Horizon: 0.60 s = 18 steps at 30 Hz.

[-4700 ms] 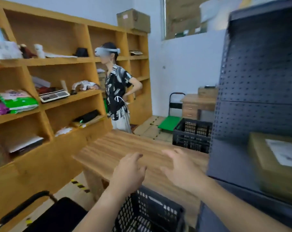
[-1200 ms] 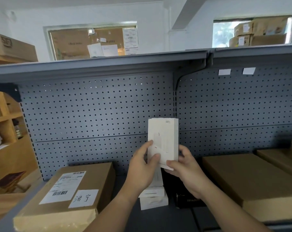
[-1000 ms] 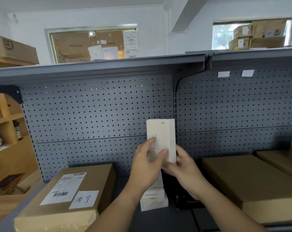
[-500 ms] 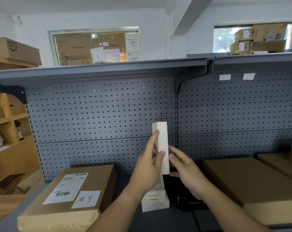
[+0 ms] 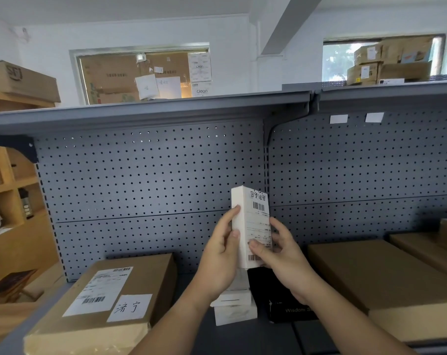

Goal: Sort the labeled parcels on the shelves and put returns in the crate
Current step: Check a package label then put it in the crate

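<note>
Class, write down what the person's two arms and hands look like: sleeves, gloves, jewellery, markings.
The left forearm and right forearm are bare to the frame edge, with no sleeve in view. The left hand and right hand wear no gloves, rings, watch or bracelet. The visible nails are short. No markings show.

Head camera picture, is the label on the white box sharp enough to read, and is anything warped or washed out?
Head view: the white box, held by the left hand and right hand, is sharp, barcodes clear, fine print too small to read; same view, the pegboard bows at its left edge; the right window is washed out.
</note>
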Motion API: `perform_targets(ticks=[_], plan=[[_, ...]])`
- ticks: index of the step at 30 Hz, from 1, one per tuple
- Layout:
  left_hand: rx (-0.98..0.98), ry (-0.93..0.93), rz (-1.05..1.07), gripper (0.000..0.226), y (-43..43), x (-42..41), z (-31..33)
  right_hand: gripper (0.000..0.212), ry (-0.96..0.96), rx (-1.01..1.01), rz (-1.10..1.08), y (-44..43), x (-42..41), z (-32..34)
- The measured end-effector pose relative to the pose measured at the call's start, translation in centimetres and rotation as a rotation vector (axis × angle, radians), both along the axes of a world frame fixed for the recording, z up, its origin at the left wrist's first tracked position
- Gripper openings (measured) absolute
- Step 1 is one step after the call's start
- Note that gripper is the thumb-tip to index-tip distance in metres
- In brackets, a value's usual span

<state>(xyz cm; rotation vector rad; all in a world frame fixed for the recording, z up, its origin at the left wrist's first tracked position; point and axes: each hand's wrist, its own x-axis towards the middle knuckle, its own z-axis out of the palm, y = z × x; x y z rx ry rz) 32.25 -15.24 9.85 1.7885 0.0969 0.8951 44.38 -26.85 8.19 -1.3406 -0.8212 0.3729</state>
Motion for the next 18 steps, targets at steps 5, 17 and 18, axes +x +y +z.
perform_targets(ticks=[5,17,18], plan=[[-0.053,-0.013,0.039,0.054,0.4,0.1,0.3,0.059,-0.018,0.098,-0.102,-0.3,0.3,-0.5],[-0.299,-0.102,0.091,0.062,1.6,-0.1,1.2,0.044,0.016,0.021,0.051,-2.1,1.3,1.1],[-0.290,-0.089,0.103,0.062,2.2,-0.3,1.7,0.044,0.004,-0.007,0.059,-2.5,1.7,1.5]])
